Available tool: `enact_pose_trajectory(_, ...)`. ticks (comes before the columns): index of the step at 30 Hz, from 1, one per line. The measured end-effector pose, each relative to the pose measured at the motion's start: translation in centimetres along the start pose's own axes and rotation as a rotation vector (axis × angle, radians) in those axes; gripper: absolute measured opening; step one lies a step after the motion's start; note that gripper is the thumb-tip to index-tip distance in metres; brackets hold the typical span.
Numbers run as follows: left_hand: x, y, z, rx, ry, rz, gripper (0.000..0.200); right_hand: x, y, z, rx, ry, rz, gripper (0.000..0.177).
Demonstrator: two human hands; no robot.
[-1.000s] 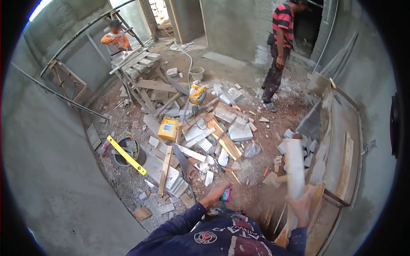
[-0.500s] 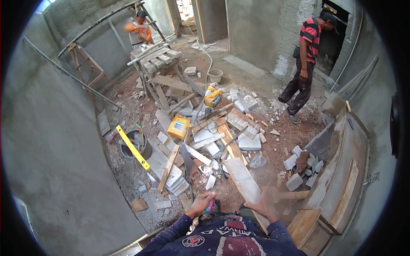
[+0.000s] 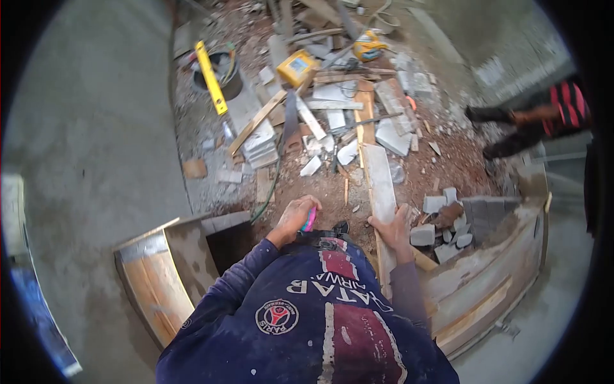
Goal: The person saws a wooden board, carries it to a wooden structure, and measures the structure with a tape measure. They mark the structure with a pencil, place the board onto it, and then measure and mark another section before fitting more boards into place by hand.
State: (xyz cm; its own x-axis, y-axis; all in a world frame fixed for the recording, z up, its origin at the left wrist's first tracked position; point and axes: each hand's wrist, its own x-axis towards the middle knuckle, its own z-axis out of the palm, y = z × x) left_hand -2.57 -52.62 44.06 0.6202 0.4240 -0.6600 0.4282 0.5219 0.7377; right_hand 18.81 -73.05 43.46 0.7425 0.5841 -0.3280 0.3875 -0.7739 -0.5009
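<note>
My left hand [image 3: 295, 215] is closed in front of my waist around a small pink and teal object [image 3: 310, 219], mostly hidden by the fingers. My right hand [image 3: 394, 228] grips a long, pale, dust-covered board [image 3: 380, 176], with the thumb over its left edge and the fingers at its right side. This board runs from beside my right hip out toward the rubble, its far end near another wooden plank [image 3: 365, 115]. A handsaw [image 3: 291, 125] lies ahead of my left hand, among the scraps.
A yellow spirit level [image 3: 210, 77] leans across a dark bucket [image 3: 233, 80]. A yellow jerrycan [image 3: 297, 68] and broken white blocks [image 3: 392, 136] litter the ground. Formwork boxes stand at left [image 3: 153, 281] and right [image 3: 492, 275]. Another person's legs [image 3: 511, 121] show at right.
My view has tilted downward, so the far scaffold and one co-worker are out of sight. My right hand, blurred before, now shows clearly on the board, which lies straighter ahead of me.
</note>
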Motion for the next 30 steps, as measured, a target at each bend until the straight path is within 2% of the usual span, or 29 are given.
enact_pose_trajectory(2,-1.5,-0.8,-1.8,-0.004,0.063,0.04,0.029,1.7,-0.6,1.0,-0.028,-0.038,-0.019,0.078)
enact_pose_trajectory(4,-2.9,-1.9,-3.6,0.122,0.201,0.179,0.03,2.9,-1.8,2.5,-0.116,-0.05,-0.073,0.081)
enact_pose_trajectory(5,-3.0,-3.4,-4.8,0.321,0.284,0.419,0.03,3.7,-2.5,3.2,-0.129,-0.054,-0.071,0.081)
enact_pose_trajectory(7,-4.3,-4.3,-6.5,0.33,0.35,0.443,0.03,6.0,-4.7,4.7,-0.185,-0.143,-0.103,0.086)
enact_pose_trajectory(9,-5.9,-4.6,-7.6,0.338,0.422,0.467,0.031,8.9,-7.6,5.9,-0.23,-0.14,-0.091,0.089)
enact_pose_trajectory(10,-6.8,-4.4,-8.1,0.119,0.46,0.287,0.031,10.5,-9.2,6.4,-0.259,-0.138,-0.082,0.092)
enact_pose_trajectory(11,-7.3,-4.4,-8.8,-0.097,0.492,0.102,0.032,12.2,-10.8,7.0,-0.293,-0.056,-0.154,0.086)
enact_pose_trajectory(12,-7.7,-4.7,-9.7,-0.098,0.489,0.097,0.032,13.7,-12.2,7.7,-0.325,0.02,-0.221,0.08)
enact_pose_trajectory(13,-8.0,-5.0,-10.4,-0.246,0.505,0.044,0.033,15.5,-13.4,8.3,-0.328,0.015,-0.215,0.08)
enact_pose_trajectory(14,-8.1,-5.2,-11.3,-0.397,0.521,-0.011,0.034,17.6,-14.6,9.0,-0.329,0.011,-0.175,0.07)
enact_pose_trajectory(15,-8.3,-5.3,-12.1,-0.394,0.531,0.0,0.034,19.2,-15.4,9.8,-0.332,0.002,-0.136,0.061)
enact_pose_trajectory(16,-8.5,-5.5,-13.0,-0.4,0.536,-0.014,0.034,20.5,-15.4,10.8,-0.34,-0.013,-0.135,0.061)
enact_pose_trajectory(18,-8.4,-5.6,-15.1,-0.383,0.528,-0.029,0.034,23.7,-13.5,13.9,-0.107,-0.222,-0.332,0.049)
enact_pose_trajectory(19,-8.3,-4.9,-15.5,-0.405,0.554,-0.04,0.035,24.4,-11.2,16.9,-0.128,-0.135,-0.537,0.043)
enact_pose_trajectory(20,-8.2,-4.9,-16.1,-0.414,0.559,-0.057,0.035,22.2,-12.3,17.2,-0.135,-0.153,-0.533,0.043)
enact_pose_trajectory(22,-7.4,-4.7,-17.4,-0.393,0.525,-0.066,0.035,16.2,-15.9,16.6,0.094,-0.18,-0.228,0.039)
enact_pose_trajectory(24,-6.5,-4.0,-18.2,-0.394,0.477,-0.089,0.034,14.2,-11.3,21.4,0.202,-0.161,-0.412,0.045)
enact_pose_trajectory(26,-5.4,-2.9,-18.7,-0.38,0.404,-0.153,0.034,11.2,-9.7,22.3,0.202,-0.586,-0.226,0.038)
enact_pose_trajectory(28,-4.0,-2.3,-19.1,-0.322,0.305,-0.156,0.035,7.5,-12.9,18.9,0.103,-0.557,-0.372,0.028)
enact_pose_trajectory(30,-1.7,-1.9,-19.2,-0.081,0.222,-0.169,0.037,5.4,-13.0,18.5,0.004,-0.341,-0.728,0.024)
